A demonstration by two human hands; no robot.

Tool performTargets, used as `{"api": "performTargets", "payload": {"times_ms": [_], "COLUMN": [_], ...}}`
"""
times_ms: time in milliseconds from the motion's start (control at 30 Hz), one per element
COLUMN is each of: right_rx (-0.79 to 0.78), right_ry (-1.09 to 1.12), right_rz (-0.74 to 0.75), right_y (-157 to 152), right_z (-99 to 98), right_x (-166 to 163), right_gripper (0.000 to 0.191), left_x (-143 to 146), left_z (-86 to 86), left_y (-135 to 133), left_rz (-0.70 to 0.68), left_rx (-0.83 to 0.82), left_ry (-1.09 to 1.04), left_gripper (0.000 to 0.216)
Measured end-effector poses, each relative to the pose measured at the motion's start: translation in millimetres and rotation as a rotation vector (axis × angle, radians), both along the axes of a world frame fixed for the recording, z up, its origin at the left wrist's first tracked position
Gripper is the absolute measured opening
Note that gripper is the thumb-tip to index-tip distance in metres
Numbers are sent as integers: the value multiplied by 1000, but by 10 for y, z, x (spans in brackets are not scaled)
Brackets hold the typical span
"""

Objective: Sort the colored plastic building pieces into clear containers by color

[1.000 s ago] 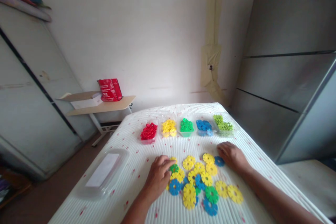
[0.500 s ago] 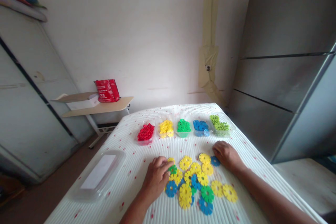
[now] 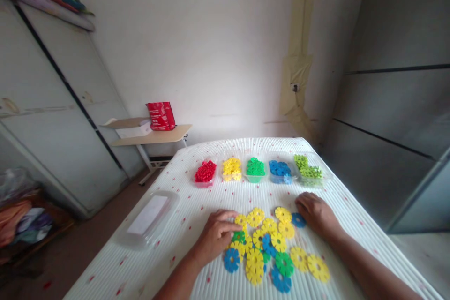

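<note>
Loose snowflake discs lie in a cluster on the table. My left hand is at the cluster's left side, index finger and thumb apart. Its fingertips touch or nearly touch a yellow snowflake disc and a green snowflake disc. No disc is visibly gripped in it. On the other side, my right hand rests on the cloth with loosely bent fingers, beside a blue snowflake disc. Its palm is hidden. Between the hands are several more yellow discs, a green disc and a blue disc.
Across the table stand clear tubs with red pieces, yellow discs, green pieces, blue discs and light green pieces. A clear lid with white paper lies left. A side table holds a red bag.
The view has swung left, so everything sits further right. My left fingers have shifted slightly, showing more of the yellow disc beside them. Two yellow discs now overlap near there. My right hand stays beside the blue disc.
</note>
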State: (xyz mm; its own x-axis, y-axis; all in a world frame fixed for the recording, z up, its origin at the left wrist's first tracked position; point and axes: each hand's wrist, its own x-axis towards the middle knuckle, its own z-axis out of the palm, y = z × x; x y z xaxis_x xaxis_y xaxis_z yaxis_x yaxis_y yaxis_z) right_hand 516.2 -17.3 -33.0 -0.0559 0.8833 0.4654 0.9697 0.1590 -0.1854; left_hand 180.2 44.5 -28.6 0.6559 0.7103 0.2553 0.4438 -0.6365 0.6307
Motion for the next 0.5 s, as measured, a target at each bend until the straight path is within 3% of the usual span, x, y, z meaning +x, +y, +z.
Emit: {"api": "performTargets", "payload": {"times_ms": [133,333,500], "right_rx": [7,-26,-21], "right_ry": [41,41,88], "right_rz": [16,19,27], "right_y": [12,24,29], "right_z": [-27,-42,-34], "right_x": [26,47,49], "right_gripper": [21,24,24], "left_x": [-8,3,50], "left_z": [5,15,46], "left_y": [-5,-32,-29], "left_rz": [67,55,116], "left_rx": [-64,-20,-33], "left_ry": [-45,-34,-143], "left_gripper": [37,30,29]}}
